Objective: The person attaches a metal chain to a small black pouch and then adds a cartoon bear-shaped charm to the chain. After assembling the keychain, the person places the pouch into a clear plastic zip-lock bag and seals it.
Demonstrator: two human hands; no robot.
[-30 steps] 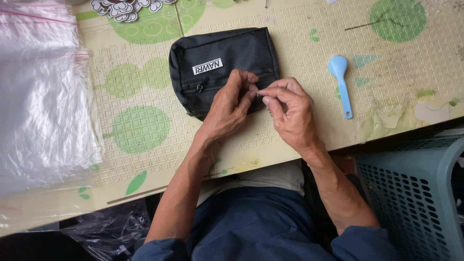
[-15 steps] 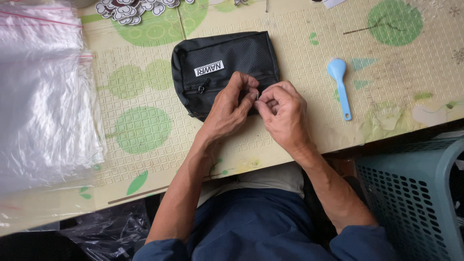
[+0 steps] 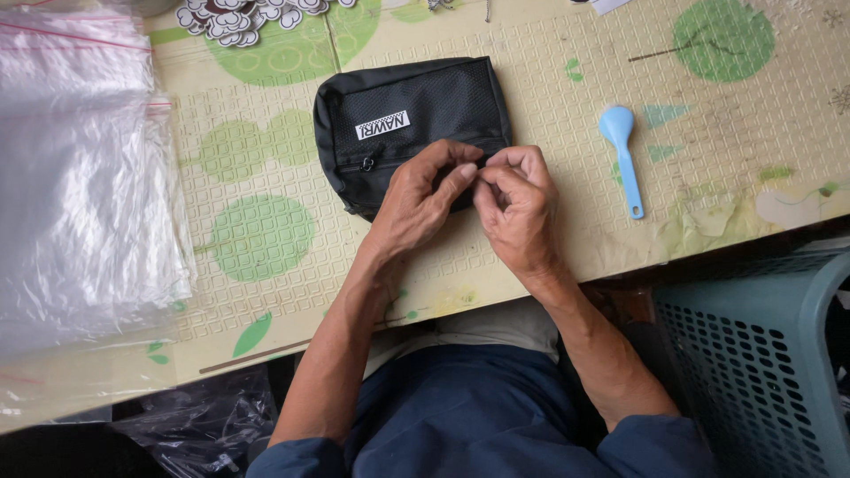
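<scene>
Lap and dark blue trousers (image 3: pixel 482 416) nearest, teal basket (image 3: pixel 761 363) right of them. Left hand (image 3: pixel 421 199) and right hand (image 3: pixel 518 208) meet at the pouch's (image 3: pixel 412 119) near right corner, fingertips pinched together on something small at its edge; can't tell what, it's hidden between the fingers. Both grips closed, touching each other and resting on the pouch. Pouch lies flat on the mat (image 3: pixel 266 239), just beyond the hands. Blue spoon (image 3: pixel 620 150) right of the grip, apart. Clear bag stack (image 3: pixel 75 168) well left. Cut-out shapes (image 3: pixel 243 16) beyond, far edge. Versus 0.5 s back: pinch point unchanged, left fingers curled slightly further over the corner, pouch hasn't shifted.
</scene>
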